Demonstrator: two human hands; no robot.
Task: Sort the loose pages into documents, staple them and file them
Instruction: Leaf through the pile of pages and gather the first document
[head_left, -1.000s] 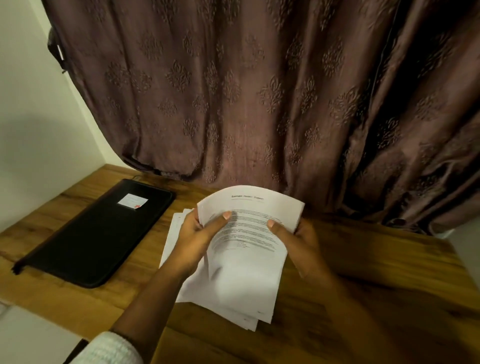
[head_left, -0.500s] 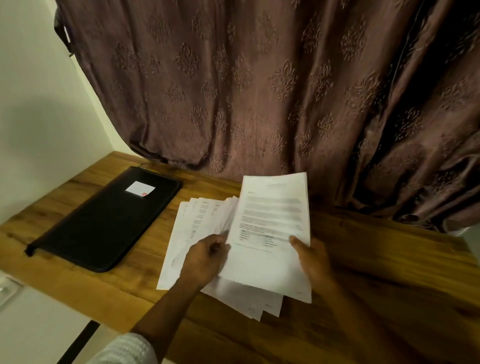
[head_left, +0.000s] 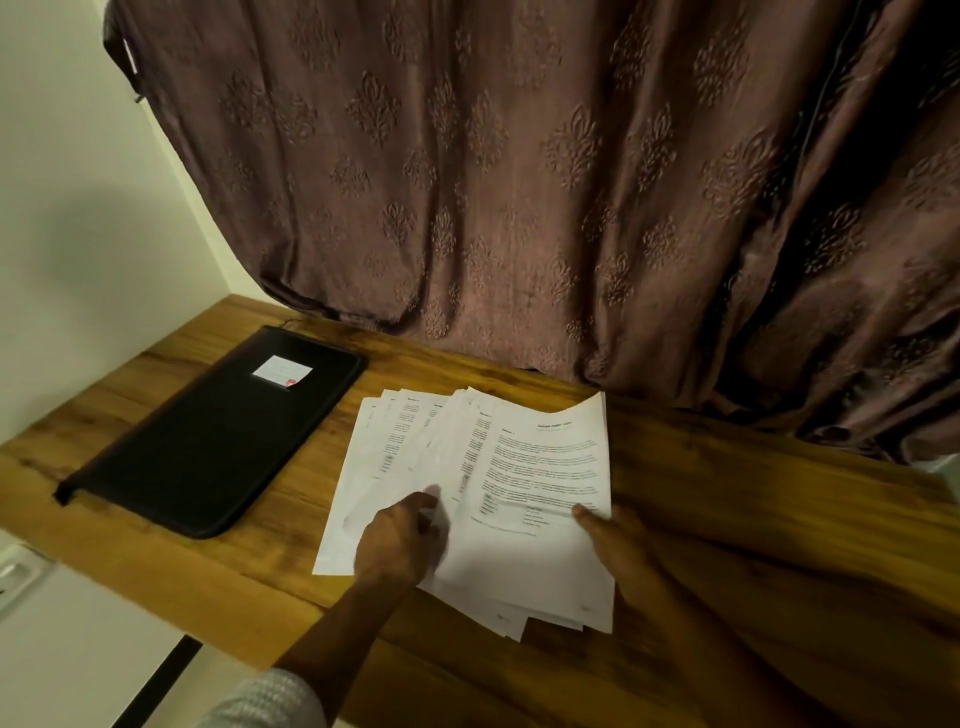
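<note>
Several loose white printed pages (head_left: 415, 457) lie fanned out on the wooden desk (head_left: 753, 519). On the right of the fan lies a top page (head_left: 545, 467) with a heading and paragraphs; my right hand (head_left: 618, 540) holds its lower right edge, thumb on top. My left hand (head_left: 400, 540) rests on the lower middle of the fan, its fingers blurred against the sheets. A black zip folder (head_left: 208, 436) with a small white label lies flat to the left of the pages.
A brown patterned curtain (head_left: 519, 182) hangs along the back edge of the desk. A pale wall (head_left: 78, 208) stands at the left. Bare desk wood extends to the right of the pages. The desk's front edge runs under my left forearm.
The curled top page my hands held up has come down flat onto the right of the pile. The sheets beneath now lie fanned out to the left, with my left hand on them.
</note>
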